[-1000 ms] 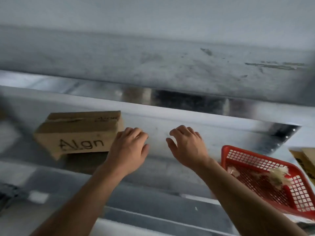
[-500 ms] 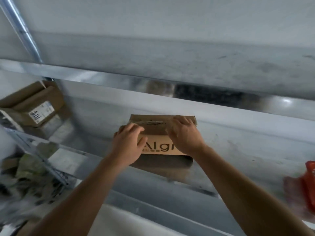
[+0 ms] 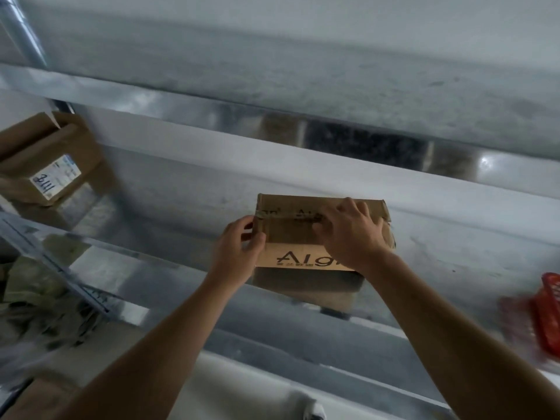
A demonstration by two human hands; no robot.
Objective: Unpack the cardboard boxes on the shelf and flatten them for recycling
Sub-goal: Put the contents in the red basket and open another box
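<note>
A small brown cardboard box [image 3: 291, 237] with dark printed letters sits on the shiny metal shelf [image 3: 169, 262], its top sealed with tape. My left hand [image 3: 239, 250] grips the box's left front corner, thumb on top. My right hand [image 3: 351, 234] lies over the right part of the top, fingers curled on the taped seam. A second cardboard box [image 3: 45, 165] with a white label stands at the far left of the same shelf, flaps partly up.
A red plastic basket [image 3: 550, 313] shows blurred at the right edge of the shelf. Crumpled greenish material [image 3: 33, 301] lies on a lower level at left. A metal upright [image 3: 18, 28] rises at the top left. The shelf's front rail [image 3: 303, 356] runs under my forearms.
The view has swung left, so the box now sits in the middle and the red basket at the right edge. Both hands moved from the bare shelf onto the box.
</note>
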